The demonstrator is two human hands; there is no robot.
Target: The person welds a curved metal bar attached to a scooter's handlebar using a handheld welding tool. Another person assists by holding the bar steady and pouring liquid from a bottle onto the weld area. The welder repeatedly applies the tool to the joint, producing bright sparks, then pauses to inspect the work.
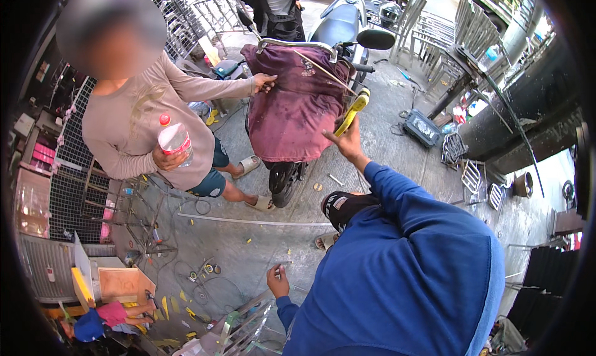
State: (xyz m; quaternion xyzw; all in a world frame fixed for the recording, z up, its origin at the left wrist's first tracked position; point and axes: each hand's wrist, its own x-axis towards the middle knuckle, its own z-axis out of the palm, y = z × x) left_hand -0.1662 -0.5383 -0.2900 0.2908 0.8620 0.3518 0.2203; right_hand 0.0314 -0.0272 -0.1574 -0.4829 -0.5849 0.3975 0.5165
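My right hand point(351, 141), in a blue sleeve, is closed around a narrow yellow object point(354, 112) with a rounded end. A thin pale strip point(324, 71) slants from near its top across a maroon cloth point(295, 107). That cloth drapes over the front of a motorcycle point(338, 23). Low beside my body, my left hand point(278, 282) has its fingers curled, with a small pale bit showing at the fingertips; its kind is too small to tell. Opposite me, a person in a light brown shirt touches the cloth and holds a clear bottle point(174, 141) with a red cap.
A long metal bar point(254, 220) lies on the concrete floor between us. Cables and yellow scraps point(186, 297) are scattered at lower left. On the right are a dark tool case point(422, 128) and metal frames point(472, 177). Another person point(112, 319) is at lower left.
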